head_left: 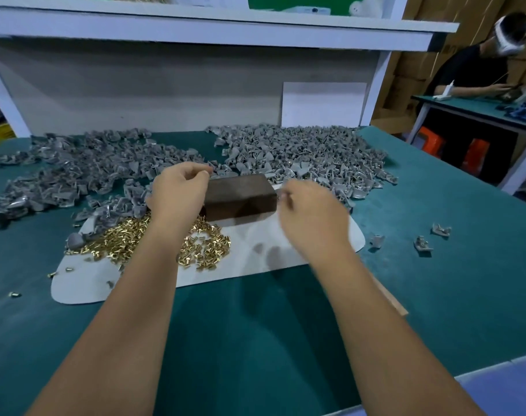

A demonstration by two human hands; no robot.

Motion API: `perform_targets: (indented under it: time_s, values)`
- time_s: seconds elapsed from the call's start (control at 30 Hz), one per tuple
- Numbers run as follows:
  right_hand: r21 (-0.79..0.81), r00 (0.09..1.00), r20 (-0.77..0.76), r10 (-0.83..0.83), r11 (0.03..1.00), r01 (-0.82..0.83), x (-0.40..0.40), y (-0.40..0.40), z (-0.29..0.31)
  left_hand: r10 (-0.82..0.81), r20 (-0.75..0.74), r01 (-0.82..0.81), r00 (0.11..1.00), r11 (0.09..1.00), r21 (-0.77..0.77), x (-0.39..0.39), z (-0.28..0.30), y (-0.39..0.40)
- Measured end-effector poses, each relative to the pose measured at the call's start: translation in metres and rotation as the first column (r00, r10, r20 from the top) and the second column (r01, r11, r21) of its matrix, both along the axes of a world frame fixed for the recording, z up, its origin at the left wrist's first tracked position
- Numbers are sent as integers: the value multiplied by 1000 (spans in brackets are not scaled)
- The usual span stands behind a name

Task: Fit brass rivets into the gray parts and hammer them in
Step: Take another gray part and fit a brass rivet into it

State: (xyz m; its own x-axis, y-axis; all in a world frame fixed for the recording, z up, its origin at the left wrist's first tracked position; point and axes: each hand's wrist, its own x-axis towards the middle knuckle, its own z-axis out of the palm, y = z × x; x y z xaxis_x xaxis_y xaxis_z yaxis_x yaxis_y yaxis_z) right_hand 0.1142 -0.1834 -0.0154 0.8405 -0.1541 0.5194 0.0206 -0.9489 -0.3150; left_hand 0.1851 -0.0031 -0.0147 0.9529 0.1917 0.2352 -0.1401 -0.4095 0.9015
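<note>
A dark brown block point(240, 195) lies on a white mat point(255, 256). My left hand point(177, 190) hovers at the block's left end with thumb and fingers pinched together on a small gray part that is mostly hidden. My right hand point(311, 217), blurred, is at the block's right end and grips a hammer. The hammer's wooden handle point(389, 297) sticks out below my forearm, and a bit of metal shows at the fingers. Brass rivets point(201, 247) lie heaped on the mat under my left wrist. Gray parts are piled behind the block, at the left point(75, 169) and at the right point(300, 151).
The green table point(255, 340) carries three loose gray parts point(422, 243) at the right and stray rivets point(14, 294) at the left. A white shelf frame point(195, 28) stands behind. Another person point(480, 70) works at a separate table at the far right.
</note>
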Motion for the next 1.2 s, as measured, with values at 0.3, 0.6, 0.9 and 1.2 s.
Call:
perform_targets:
  time_s: [0.3, 0.6, 0.9, 1.2]
  values:
    - [167, 798, -586, -136, 944, 283, 5, -90, 22, 157, -9, -148, 988, 947, 285, -5, -25, 35]
    - [119, 926, -227, 301, 953, -280, 27, 24, 28, -103, -155, 163, 983, 876, 454, -8, -24, 28]
    - [-64, 853, -334, 400, 894, -444, 36, 79, -22, -73, -63, 95, 995, 849, 521, 2, -32, 21]
    - [276, 870, -136, 474, 862, -426, 41, 77, -36, -3, 9, -1, 1000, 911, 412, 3, -34, 23]
